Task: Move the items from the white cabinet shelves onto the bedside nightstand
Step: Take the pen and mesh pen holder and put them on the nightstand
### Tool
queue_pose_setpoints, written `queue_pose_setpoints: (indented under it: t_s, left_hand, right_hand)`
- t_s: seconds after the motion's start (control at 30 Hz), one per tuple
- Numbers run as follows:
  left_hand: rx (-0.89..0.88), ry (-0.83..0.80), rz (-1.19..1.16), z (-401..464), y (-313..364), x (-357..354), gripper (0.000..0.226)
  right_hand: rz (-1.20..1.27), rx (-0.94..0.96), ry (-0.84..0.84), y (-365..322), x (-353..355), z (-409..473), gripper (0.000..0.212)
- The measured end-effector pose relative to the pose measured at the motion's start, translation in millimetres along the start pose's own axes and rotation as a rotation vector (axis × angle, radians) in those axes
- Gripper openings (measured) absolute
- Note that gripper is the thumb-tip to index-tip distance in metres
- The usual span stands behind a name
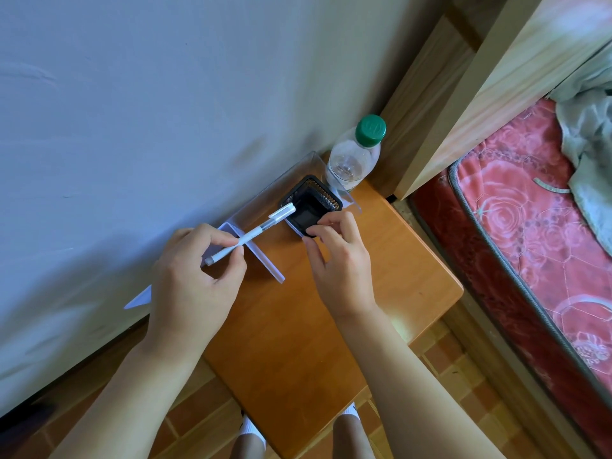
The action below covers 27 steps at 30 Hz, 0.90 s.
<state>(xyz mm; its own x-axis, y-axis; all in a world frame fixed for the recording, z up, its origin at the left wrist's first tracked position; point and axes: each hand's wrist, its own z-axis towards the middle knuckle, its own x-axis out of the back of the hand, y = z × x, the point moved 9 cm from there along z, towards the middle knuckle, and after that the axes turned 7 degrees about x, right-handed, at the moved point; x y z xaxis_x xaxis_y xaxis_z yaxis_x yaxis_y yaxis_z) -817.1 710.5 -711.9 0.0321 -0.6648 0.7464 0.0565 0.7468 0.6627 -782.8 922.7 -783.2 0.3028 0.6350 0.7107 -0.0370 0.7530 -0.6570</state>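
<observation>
My left hand point(195, 273) pinches a white pen point(251, 234) near its lower end, the capped tip pointing up over the rim of a black mesh pen holder point(311, 202). My right hand point(337, 260) grips the near edge of that holder with fingertips. The holder stands on a clear acrylic riser point(265, 256) set on the orange wooden nightstand point(381, 260). A clear plastic bottle with a green cap point(356, 154) stands upright at the far end of the riser, beside the bed frame.
A pale wall point(132, 127) runs along the nightstand's left side. The wooden bed frame point(480, 94) and a red floral mattress point(536, 226) with a crumpled cloth point(589, 127) lie to the right. Brick-patterned floor shows below, with my legs at the bottom.
</observation>
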Motion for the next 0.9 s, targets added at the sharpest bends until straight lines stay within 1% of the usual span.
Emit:
queue_pose_setpoints:
  t_s: [0.7,0.9]
  left_hand:
    - [0.008,0.001,-0.021,3,-2,2,0.009]
    - [-0.001,-0.004,-0.030,0,-3,4,0.009]
  right_hand:
    - [-0.007,-0.007,0.022,1,-4,13,0.008]
    - [0.004,-0.023,0.012,3,-6,14,0.013]
